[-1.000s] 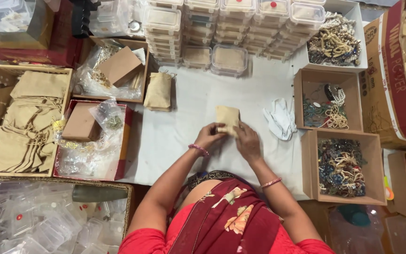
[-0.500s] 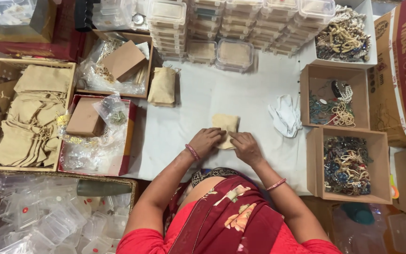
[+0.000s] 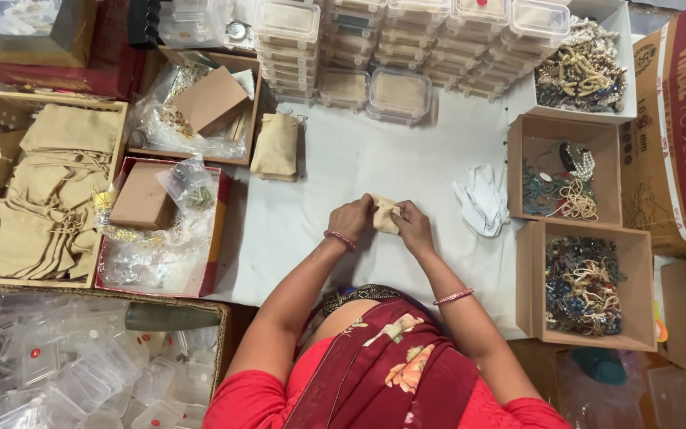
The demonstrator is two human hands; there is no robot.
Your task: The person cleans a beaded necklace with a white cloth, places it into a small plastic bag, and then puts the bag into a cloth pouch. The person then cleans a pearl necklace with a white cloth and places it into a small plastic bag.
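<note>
Now a small beige pouch (image 3: 385, 214) is pinched between both hands above the white counter (image 3: 343, 159).
Left hand (image 3: 352, 218) and right hand (image 3: 411, 224) close their fingers on the bunched pouch from either side; one finished-looking pouch pile (image 3: 275, 145) lies near the stacked clear boxes (image 3: 395, 48), while many flat pouches (image 3: 49, 191) wait in the wooden tray and boxes of beads (image 3: 583, 284) remain full, so much seems left.
</note>
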